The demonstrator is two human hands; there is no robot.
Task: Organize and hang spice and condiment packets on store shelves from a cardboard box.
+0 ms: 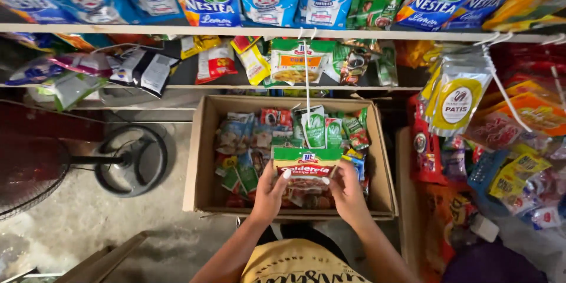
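Both hands hold one flat seasoning sachet (307, 163) with a green top band and a red lower half, upright over an open cardboard box (201, 159). My left hand (270, 191) grips its left edge, thumb on the front. My right hand (346, 191) grips its right edge. The box is full of several small sachets (247, 135) in green, red and blue. A white hook wire (306, 82) hangs down from the shelf just above the held sachet, with green sachets (321, 128) at its lower end.
Shelves (177, 28) above carry blue, green and yellow drink-mix packs. Hanging sachet strips (457, 97) and snack packs crowd the right side. A fan's round black base (132, 159) and grille stand on the concrete floor at left. A wooden edge (106, 262) lies at bottom left.
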